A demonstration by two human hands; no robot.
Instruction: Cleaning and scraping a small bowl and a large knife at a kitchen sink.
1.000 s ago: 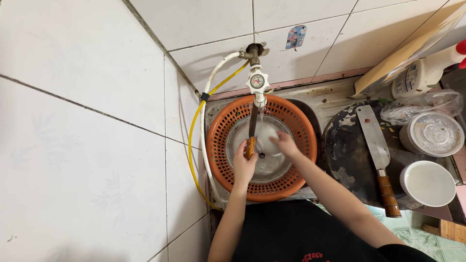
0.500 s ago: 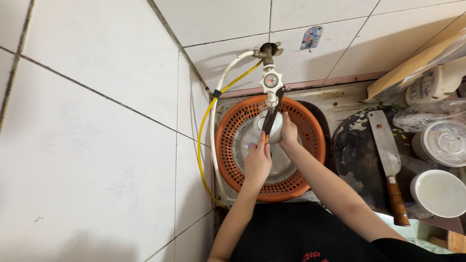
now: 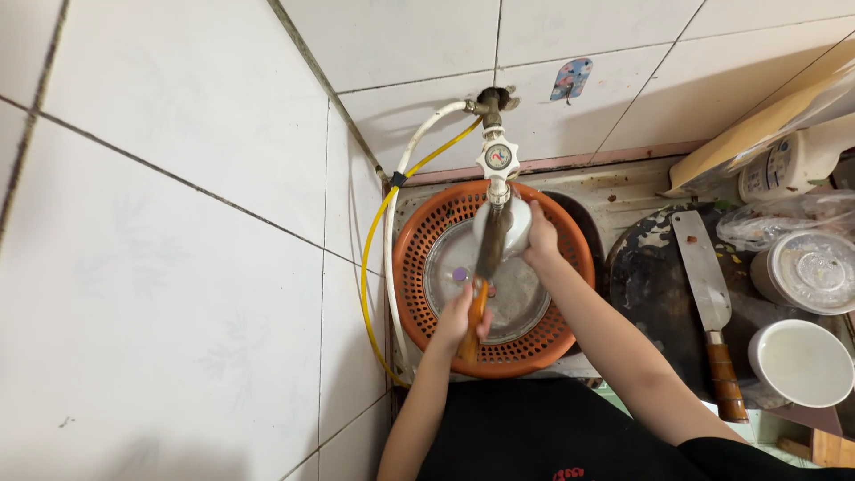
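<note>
While the left hand (image 3: 460,318) grips a knife's (image 3: 486,267) wooden handle, angling its blade under the tap (image 3: 497,160) for rinsing, the right hand (image 3: 538,239) closes around the blade's upper part, over an orange colander (image 3: 419,267). A cleaver (image 3: 704,294) lies well apart on a dark board (image 3: 655,303).

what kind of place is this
Most likely a home kitchen wash corner: a wall tap over an orange basket in a tiled corner, and a cleaver on a dark board beside bowls.
</note>
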